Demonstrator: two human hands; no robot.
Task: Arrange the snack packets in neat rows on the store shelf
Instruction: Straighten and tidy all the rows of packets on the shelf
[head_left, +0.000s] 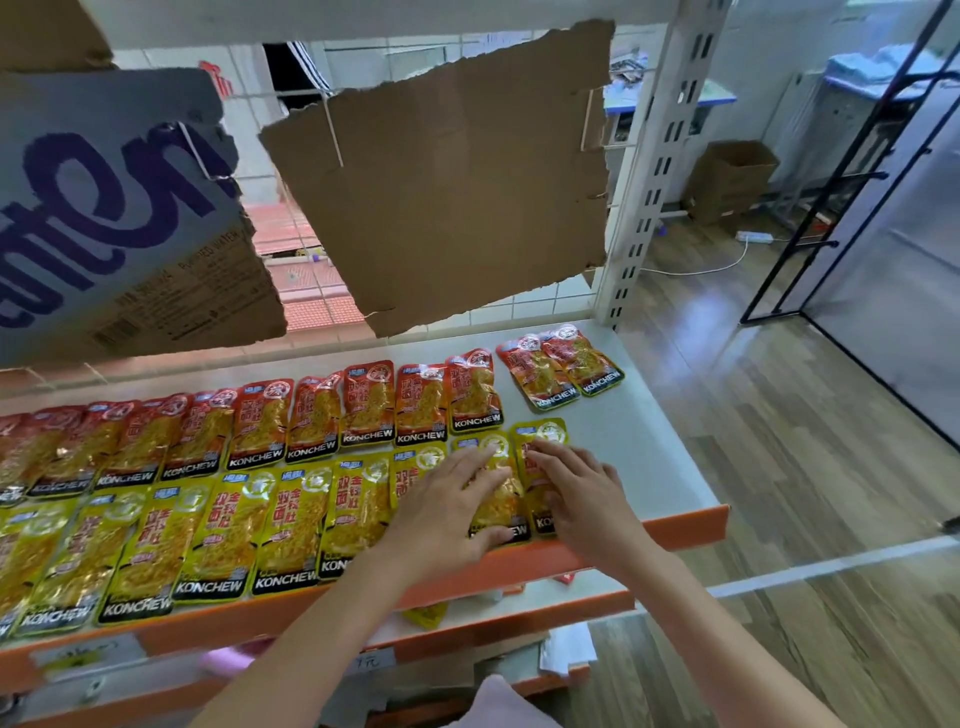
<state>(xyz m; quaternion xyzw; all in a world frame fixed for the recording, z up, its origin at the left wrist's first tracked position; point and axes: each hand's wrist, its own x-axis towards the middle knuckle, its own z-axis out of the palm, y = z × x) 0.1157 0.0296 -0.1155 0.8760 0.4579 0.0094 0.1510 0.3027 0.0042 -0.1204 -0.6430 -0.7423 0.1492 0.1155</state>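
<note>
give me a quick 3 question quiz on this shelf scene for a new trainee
1. True or false: the red packets lie in the back row, behind the yellow packets.
2. Which packets do the left hand and right hand rest on? A) red B) yellow
3. Fill in: two red packets lie apart from their row, tilted, toward the shelf's ____ end.

Key: 1 true; 2 B; 3 right
</note>
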